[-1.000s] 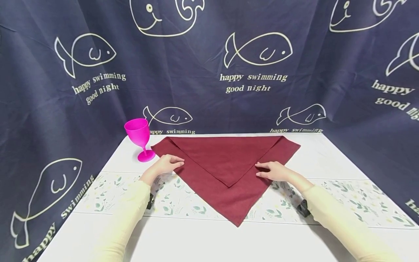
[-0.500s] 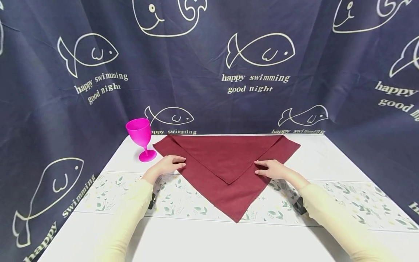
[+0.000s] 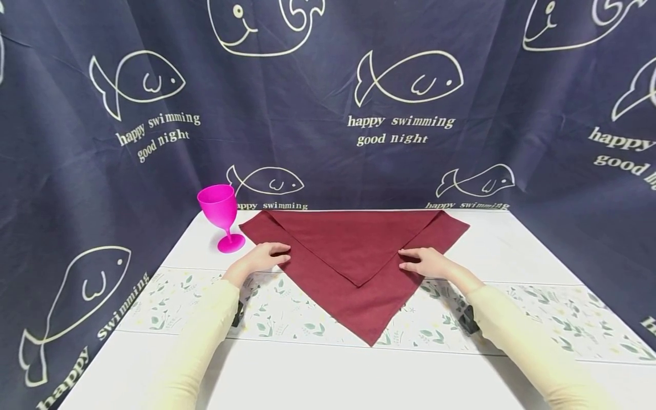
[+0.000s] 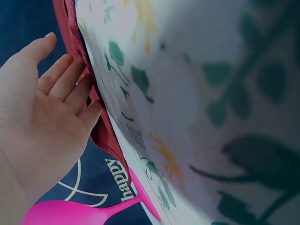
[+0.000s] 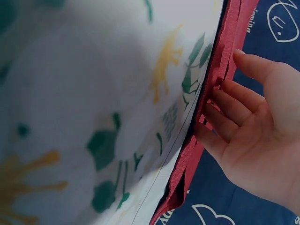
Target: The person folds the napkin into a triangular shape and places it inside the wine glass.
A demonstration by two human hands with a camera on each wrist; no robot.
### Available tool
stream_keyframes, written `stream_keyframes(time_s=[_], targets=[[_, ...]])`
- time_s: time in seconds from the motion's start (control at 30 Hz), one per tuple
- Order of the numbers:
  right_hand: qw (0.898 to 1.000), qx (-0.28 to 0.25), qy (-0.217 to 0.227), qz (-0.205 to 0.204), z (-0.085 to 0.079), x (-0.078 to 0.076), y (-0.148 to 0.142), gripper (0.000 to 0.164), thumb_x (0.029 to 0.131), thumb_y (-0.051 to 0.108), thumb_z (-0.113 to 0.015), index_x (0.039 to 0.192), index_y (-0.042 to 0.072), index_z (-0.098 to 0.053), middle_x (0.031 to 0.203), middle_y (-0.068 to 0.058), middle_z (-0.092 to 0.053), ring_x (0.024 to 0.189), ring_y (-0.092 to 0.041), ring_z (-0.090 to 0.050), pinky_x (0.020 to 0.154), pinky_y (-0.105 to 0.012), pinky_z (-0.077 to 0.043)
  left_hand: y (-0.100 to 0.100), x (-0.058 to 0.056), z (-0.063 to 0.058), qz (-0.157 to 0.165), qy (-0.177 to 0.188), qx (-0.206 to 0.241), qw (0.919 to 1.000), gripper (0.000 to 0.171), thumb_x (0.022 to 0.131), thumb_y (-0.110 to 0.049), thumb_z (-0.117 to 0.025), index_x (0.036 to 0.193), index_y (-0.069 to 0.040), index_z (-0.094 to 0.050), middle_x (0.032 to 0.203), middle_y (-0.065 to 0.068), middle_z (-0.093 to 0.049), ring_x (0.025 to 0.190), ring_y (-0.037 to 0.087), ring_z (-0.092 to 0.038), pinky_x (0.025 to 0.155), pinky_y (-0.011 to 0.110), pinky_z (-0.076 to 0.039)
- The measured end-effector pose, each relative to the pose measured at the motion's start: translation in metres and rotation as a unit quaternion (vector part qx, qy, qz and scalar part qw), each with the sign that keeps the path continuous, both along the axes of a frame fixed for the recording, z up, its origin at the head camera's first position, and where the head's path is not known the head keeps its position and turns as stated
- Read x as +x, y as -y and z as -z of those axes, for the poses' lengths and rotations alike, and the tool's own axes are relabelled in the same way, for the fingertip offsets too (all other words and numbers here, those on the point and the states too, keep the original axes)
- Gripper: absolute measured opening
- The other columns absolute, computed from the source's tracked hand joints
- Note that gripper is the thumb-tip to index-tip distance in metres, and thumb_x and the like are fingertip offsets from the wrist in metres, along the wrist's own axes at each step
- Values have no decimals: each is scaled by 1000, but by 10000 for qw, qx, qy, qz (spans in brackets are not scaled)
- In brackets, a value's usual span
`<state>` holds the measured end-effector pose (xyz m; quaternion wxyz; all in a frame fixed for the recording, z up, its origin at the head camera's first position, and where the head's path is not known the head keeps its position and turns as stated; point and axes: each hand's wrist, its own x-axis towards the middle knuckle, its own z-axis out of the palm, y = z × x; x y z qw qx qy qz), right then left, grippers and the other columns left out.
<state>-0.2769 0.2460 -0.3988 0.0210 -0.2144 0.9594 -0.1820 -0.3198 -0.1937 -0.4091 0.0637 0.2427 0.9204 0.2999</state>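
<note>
A dark red cloth napkin (image 3: pixel 353 245) lies on the table in a triangle shape. Its upper layer comes to a point above the lower layer's tip, which aims at the person. On the napkin's left slanting edge rests the left hand (image 3: pixel 258 257), fingers extended and relaxed. The right hand (image 3: pixel 429 263) lies likewise on the right side, fingertips by the upper layer's edge. Both wrist views show open palms, with the left fingers (image 4: pixel 70 84) and the right fingers (image 5: pixel 229 110) touching the red cloth without curling round it.
A bright pink goblet (image 3: pixel 219 210) stands upright at the back left, close to the napkin's left corner and the left hand. The white tablecloth (image 3: pixel 307 376) has a leaf-patterned band. A dark blue fish-print curtain (image 3: pixel 318 114) hangs behind and at both sides.
The napkin has slid slightly away from the person, its front tip a little farther back. The right hand moved slightly with it; the left hand stayed nearly in place. The goblet stands where it was.
</note>
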Motion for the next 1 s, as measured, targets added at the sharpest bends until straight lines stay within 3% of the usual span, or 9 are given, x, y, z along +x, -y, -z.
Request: stream_keyframes(time_s=[0.63,1.0], targets=[[9987,-68,-496,-83,3,-2,1,37,89,25,-62,116,-1,-64,114,-21,-65,108,-38,-59,92,-50,-46,0,2,-2,-247,-395,172,9988,28,93,-16,-55,114,1,-63,115,16,-66,115,30,-58,101,43,-42],[9972,-467,-529,-242,1,-1,2,34,87,20,-65,112,-3,-65,105,-16,-69,102,-32,-64,89,-47,-48,0,2,-1,-356,-794,210,9960,20,92,-12,-56,102,1,-67,100,15,-71,102,29,-65,94,42,-47]])
